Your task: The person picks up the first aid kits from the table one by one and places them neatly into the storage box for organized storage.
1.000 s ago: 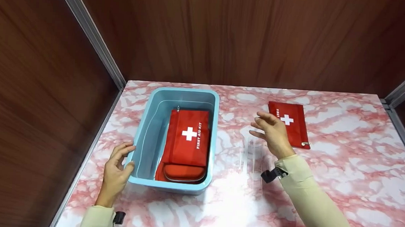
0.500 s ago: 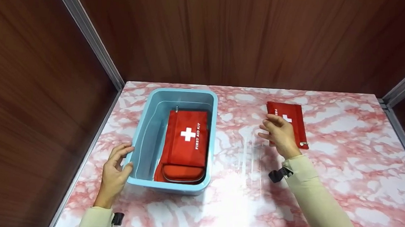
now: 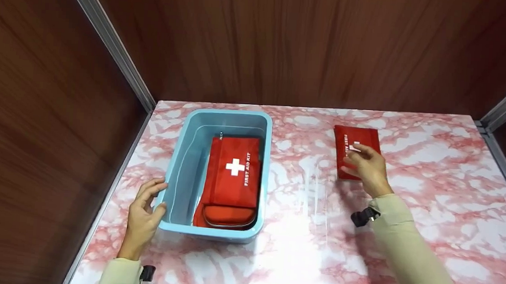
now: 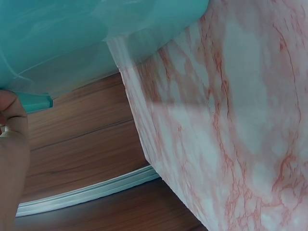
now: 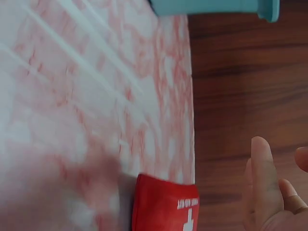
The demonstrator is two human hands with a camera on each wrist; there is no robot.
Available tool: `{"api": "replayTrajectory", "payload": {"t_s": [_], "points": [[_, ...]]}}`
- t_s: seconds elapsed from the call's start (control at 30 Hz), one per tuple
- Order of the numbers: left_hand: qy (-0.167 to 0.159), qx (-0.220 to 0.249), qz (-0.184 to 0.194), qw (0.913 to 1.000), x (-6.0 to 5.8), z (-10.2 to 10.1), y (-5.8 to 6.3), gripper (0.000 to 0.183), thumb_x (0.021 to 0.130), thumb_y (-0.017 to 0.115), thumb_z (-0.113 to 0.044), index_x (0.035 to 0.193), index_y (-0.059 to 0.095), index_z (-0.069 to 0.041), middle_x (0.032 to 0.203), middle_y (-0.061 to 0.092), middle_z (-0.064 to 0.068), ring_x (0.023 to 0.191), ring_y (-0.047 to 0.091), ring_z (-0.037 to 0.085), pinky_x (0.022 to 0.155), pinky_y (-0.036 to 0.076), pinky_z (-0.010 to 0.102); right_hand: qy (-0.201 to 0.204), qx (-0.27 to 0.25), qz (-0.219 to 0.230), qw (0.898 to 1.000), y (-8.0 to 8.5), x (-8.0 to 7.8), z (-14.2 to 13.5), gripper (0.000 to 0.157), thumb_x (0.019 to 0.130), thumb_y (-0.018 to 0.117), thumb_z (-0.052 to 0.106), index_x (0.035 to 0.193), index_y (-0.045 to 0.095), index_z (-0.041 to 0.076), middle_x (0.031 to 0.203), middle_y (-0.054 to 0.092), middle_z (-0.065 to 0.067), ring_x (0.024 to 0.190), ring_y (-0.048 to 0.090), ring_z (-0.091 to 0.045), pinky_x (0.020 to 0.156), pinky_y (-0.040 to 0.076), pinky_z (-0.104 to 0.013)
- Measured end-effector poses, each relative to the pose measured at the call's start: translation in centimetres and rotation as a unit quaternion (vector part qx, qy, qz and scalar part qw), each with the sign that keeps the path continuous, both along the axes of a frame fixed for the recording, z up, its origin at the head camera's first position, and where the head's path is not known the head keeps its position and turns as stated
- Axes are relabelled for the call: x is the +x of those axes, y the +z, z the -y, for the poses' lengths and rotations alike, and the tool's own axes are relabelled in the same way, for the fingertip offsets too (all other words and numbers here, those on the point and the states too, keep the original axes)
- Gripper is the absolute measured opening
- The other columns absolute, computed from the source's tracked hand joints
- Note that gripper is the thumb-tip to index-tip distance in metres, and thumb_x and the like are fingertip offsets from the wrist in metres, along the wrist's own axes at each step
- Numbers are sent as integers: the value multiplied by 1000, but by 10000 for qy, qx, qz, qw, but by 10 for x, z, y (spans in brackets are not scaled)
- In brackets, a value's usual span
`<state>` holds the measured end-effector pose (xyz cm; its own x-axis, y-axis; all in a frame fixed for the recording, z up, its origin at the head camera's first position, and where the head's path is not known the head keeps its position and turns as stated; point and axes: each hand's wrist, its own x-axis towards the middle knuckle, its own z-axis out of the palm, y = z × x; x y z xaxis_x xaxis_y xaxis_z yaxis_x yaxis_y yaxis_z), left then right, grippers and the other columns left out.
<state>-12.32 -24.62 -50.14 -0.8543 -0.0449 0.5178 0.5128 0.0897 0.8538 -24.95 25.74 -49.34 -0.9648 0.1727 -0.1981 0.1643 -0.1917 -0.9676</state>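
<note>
My left hand [image 3: 143,216] holds the left side of a light blue plastic bin [image 3: 212,232], its fingers and thumb at the rim. A red first aid pouch [image 3: 227,185] with a white cross lies in the bin, over a rounded red zip case [image 3: 230,216] and more red fabric. At the right of the table, another flat red first aid pouch [image 3: 344,141] lies with its printed face up. Over it hovers my right hand [image 3: 369,170], fingers spread and holding nothing, hiding its lower right part. The right wrist view shows this hand's fingers [image 5: 264,183] apart from the pouch.
The table [image 3: 289,260] has a pink and white marbled top with a bright glare near the front. Dark wood-grain panels [image 3: 286,46] rise behind it and at the left, joined by metal strips [image 3: 121,52].
My right hand has moved to the right, from beside the flat pouch to over it. My left hand stays at the bin's rim, and the bin keeps its place.
</note>
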Motion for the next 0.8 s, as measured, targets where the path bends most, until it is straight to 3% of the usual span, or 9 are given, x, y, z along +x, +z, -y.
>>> {"api": "replayTrajectory", "payload": {"t_s": [0.27, 0.6, 0.8], "points": [[-13, -45, -95, 9999, -1, 1, -1, 42, 75, 46, 31, 116, 53, 26, 130, 52, 17, 120, 51, 16, 104, 38, 21, 69, 204, 192, 9996, -4, 0, -17, 49, 99, 56, 5, 143, 38, -6, 116, 52, -11, 84, 69, -9, 79, 57, -33], [-52, -5, -126, 9999, -2, 1, -1, 43, 73, 45, 32, 115, 53, 26, 130, 53, 15, 121, 50, 16, 104, 37, 21, -172, 275, 605, 9976, -13, -3, -41, 55, 99, 59, 9, 147, 35, -4, 117, 54, -10, 84, 68, -8, 76, 57, -30], [-53, 58, -53, 10000, -2, 0, -1, 43, 74, 44, 31, 115, 52, 26, 130, 53, 15, 121, 50, 17, 105, 36, 22, -132, 348, 613, 9974, -17, -3, -51, 62, 97, 62, 14, 149, 33, -3, 117, 52, -8, 87, 69, -9, 75, 58, -31]]}}
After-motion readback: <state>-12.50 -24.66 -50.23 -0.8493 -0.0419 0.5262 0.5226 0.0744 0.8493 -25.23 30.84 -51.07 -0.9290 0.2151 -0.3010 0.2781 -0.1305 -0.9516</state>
